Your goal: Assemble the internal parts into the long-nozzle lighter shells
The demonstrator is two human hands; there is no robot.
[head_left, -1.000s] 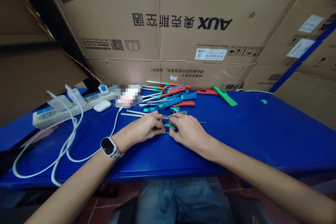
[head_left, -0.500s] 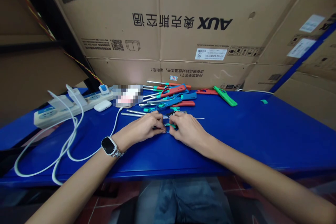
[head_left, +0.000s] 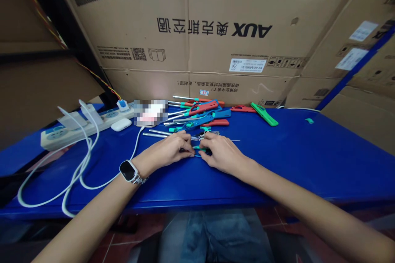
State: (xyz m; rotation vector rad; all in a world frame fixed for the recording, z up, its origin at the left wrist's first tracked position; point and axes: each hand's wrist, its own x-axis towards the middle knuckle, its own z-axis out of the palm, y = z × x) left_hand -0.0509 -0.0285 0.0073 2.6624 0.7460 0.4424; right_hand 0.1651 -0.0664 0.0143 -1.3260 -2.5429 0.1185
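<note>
Close to the middle of the table, my left hand [head_left: 182,148] and my right hand [head_left: 217,148] meet over a small blue lighter casing [head_left: 198,154] with a green trigger piece [head_left: 200,148]. Both hands are closed, fingertips pinching at its two sides; most of the casing is hidden by the fingers. Thin white wires [head_left: 197,137] and a dark part lie just behind my fingertips. Metal lighter tubes [head_left: 157,132] stick out beyond my left hand, and a thin rod [head_left: 235,140] shows past my right.
Behind my hands lies a pile of long-necked lighters [head_left: 203,108] in red and blue. A green casing [head_left: 264,114] rests on a red one [head_left: 242,108]. A power strip [head_left: 92,125], white cables [head_left: 80,168] and a white earbud case [head_left: 121,124] are left; a cardboard box [head_left: 197,53] stands behind.
My right fingers have shifted slightly at the casing, showing a little more of its blue edge. My left hand stays in place.
</note>
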